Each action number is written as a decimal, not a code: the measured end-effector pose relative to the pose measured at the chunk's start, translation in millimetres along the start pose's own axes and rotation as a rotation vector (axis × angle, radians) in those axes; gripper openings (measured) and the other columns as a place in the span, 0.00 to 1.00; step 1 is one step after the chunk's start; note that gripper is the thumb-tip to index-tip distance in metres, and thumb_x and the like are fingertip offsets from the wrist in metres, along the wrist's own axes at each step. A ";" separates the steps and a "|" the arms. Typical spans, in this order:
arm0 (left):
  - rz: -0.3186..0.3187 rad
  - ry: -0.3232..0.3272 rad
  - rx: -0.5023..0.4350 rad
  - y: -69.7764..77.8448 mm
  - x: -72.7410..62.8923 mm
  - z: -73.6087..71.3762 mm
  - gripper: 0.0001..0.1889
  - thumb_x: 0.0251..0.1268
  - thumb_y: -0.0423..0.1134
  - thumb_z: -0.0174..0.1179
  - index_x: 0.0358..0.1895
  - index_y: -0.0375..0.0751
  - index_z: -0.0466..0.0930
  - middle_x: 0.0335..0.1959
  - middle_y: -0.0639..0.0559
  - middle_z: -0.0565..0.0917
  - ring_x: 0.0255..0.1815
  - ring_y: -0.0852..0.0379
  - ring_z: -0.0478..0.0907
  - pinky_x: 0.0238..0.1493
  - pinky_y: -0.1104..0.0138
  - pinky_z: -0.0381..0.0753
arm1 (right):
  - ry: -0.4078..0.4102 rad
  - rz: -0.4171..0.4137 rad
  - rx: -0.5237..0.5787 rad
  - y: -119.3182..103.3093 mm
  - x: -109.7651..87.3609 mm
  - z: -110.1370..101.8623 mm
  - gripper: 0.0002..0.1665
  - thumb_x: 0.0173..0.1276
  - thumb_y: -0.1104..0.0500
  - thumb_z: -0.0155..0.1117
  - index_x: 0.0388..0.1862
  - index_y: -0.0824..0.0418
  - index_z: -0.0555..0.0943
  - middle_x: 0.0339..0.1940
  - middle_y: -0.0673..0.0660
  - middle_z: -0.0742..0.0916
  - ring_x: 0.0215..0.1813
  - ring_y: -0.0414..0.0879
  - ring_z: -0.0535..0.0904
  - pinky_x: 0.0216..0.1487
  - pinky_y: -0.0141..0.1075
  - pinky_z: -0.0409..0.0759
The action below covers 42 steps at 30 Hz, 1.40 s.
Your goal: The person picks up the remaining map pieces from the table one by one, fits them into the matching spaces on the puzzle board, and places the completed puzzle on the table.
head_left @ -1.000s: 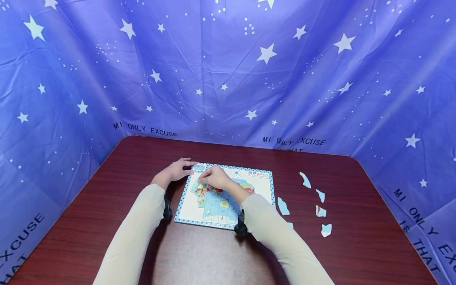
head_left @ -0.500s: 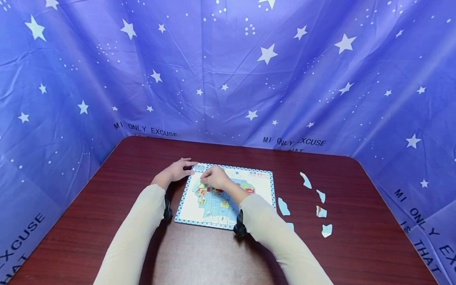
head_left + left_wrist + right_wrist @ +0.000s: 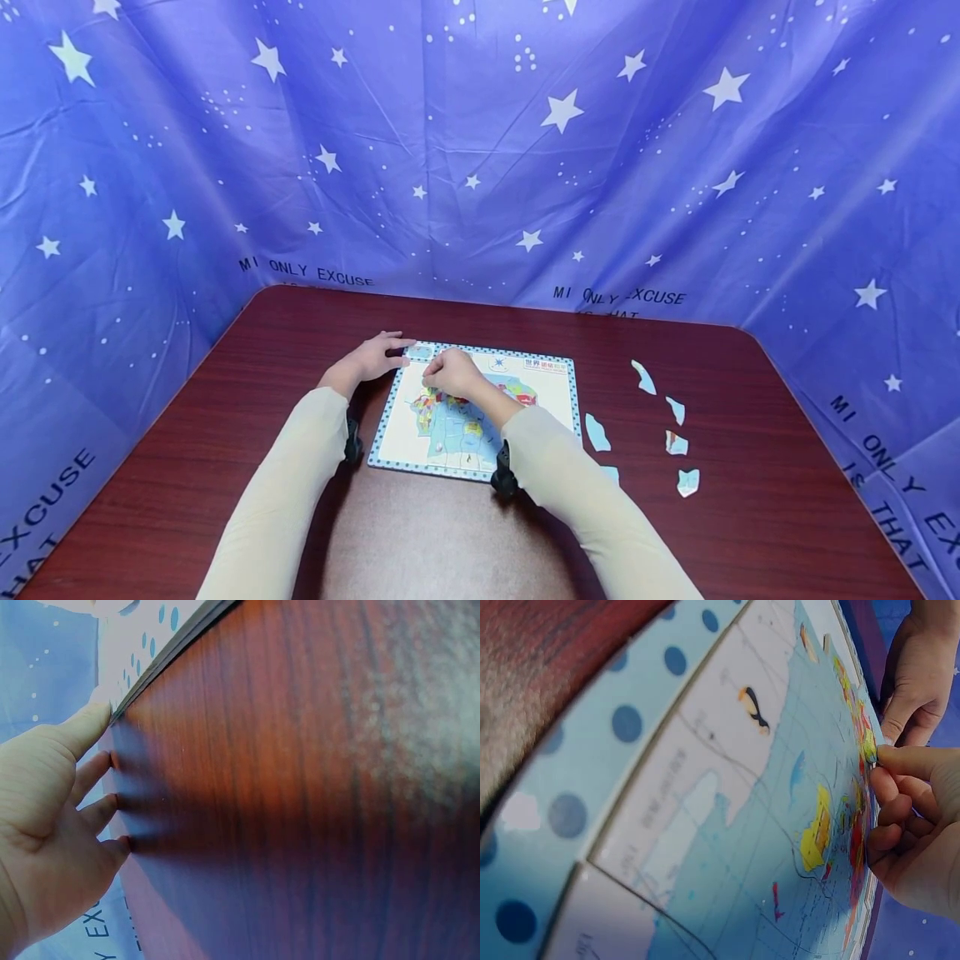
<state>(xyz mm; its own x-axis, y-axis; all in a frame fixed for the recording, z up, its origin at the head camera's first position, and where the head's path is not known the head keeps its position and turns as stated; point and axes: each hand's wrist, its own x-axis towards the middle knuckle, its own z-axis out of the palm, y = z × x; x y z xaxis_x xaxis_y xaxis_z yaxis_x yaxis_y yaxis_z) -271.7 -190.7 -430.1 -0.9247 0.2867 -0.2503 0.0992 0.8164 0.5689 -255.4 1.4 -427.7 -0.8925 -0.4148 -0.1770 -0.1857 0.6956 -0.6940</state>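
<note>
A map jigsaw board (image 3: pixel 386 454) with a dotted blue border lies on the table under both hands. At its upper left, my right hand (image 3: pixel 455 373) pinches a small puzzle piece (image 3: pixel 869 747) between thumb and forefinger. The piece shows yellow and green in the right wrist view, and the fingers partly hide it. Its other fingers curl in over the coloured part of the map. My left hand (image 3: pixel 56 817) is spread at the board's left edge, thumb at the border and other fingertips down on the tabletop.
Right of the board lie several loose pale-blue pieces, among them a long curved one (image 3: pixel 643 378), one with a reddish patch (image 3: pixel 676 443) and one close to the board (image 3: pixel 597 433). The right forearm partly covers another piece (image 3: pixel 611 475). A starry blue curtain (image 3: pixel 480 150) surrounds the table.
The right hand has shifted slightly right with the puzzle piece. White board shows at the map's upper left, where light blue showed before. The left hand stays in place.
</note>
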 end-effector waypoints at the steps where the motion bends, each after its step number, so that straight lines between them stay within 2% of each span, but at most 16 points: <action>1: 0.002 0.001 0.002 -0.1 0.0 -0.1 0.27 0.70 0.44 0.51 0.71 0.48 0.61 0.75 0.39 0.50 0.76 0.36 0.36 0.71 0.41 0.48 | 0.000 -0.002 -0.009 0.0 0.0 0.1 0.08 0.63 0.56 0.64 0.34 0.58 0.88 0.30 0.51 0.87 0.25 0.40 0.75 0.30 0.32 0.73; 10: 0.007 0.005 0.012 -0.8 1.0 1.4 0.26 0.71 0.44 0.50 0.71 0.48 0.61 0.75 0.40 0.50 0.76 0.37 0.36 0.71 0.42 0.48 | -0.001 -0.004 -0.052 -1.2 -1.5 0.5 0.08 0.63 0.54 0.65 0.33 0.56 0.87 0.31 0.49 0.87 0.29 0.40 0.77 0.33 0.33 0.75; 14: 0.013 0.010 0.018 -0.5 1.0 2.1 0.26 0.71 0.43 0.50 0.71 0.47 0.61 0.75 0.39 0.51 0.76 0.36 0.36 0.71 0.41 0.48 | -0.002 -0.051 -0.058 -2.1 -3.2 0.8 0.08 0.64 0.55 0.64 0.36 0.56 0.86 0.30 0.50 0.86 0.25 0.39 0.75 0.30 0.31 0.73; 18: 0.024 0.009 0.020 -0.3 1.1 1.8 0.26 0.71 0.43 0.50 0.71 0.46 0.61 0.75 0.39 0.51 0.76 0.36 0.37 0.70 0.41 0.48 | -0.026 -0.125 -0.110 -4.8 -4.8 1.9 0.08 0.64 0.56 0.63 0.38 0.57 0.86 0.29 0.51 0.86 0.22 0.39 0.76 0.28 0.30 0.74; 22: 0.032 0.010 0.033 0.0 0.7 1.1 0.26 0.71 0.43 0.50 0.70 0.46 0.61 0.75 0.38 0.52 0.76 0.35 0.38 0.70 0.40 0.49 | -0.039 -0.183 -0.218 -8.4 -5.1 4.1 0.09 0.63 0.55 0.64 0.39 0.56 0.86 0.32 0.50 0.87 0.26 0.36 0.78 0.33 0.29 0.77; 27: 0.031 0.011 0.027 -0.1 -0.2 0.7 0.26 0.71 0.42 0.50 0.70 0.46 0.61 0.75 0.38 0.51 0.76 0.35 0.38 0.70 0.41 0.49 | -0.051 -0.190 -0.318 -10.2 -5.5 6.4 0.10 0.64 0.53 0.64 0.41 0.54 0.86 0.39 0.49 0.86 0.35 0.36 0.79 0.42 0.30 0.78; 35: 0.017 0.014 0.025 1.2 -0.8 0.9 0.26 0.71 0.43 0.50 0.70 0.46 0.62 0.75 0.38 0.51 0.76 0.35 0.38 0.70 0.40 0.49 | -0.059 -0.237 -0.377 -9.6 -9.9 2.9 0.12 0.64 0.53 0.64 0.44 0.54 0.87 0.43 0.49 0.87 0.48 0.41 0.78 0.50 0.34 0.79; 42: 0.012 0.015 0.024 -0.1 -0.3 1.0 0.26 0.71 0.43 0.50 0.70 0.47 0.61 0.75 0.39 0.51 0.76 0.36 0.38 0.70 0.41 0.49 | -0.055 -0.244 -0.388 -6.6 -11.1 1.6 0.14 0.64 0.52 0.64 0.46 0.54 0.86 0.44 0.49 0.88 0.50 0.41 0.80 0.52 0.35 0.79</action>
<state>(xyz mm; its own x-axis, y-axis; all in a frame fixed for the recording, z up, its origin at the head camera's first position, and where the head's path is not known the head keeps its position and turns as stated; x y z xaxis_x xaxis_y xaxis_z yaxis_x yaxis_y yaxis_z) -271.1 -190.3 -430.9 -0.9288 0.2891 -0.2318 0.1189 0.8251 0.5524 -243.7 0.5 -422.3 -0.7826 -0.6166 -0.0850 -0.5367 0.7377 -0.4096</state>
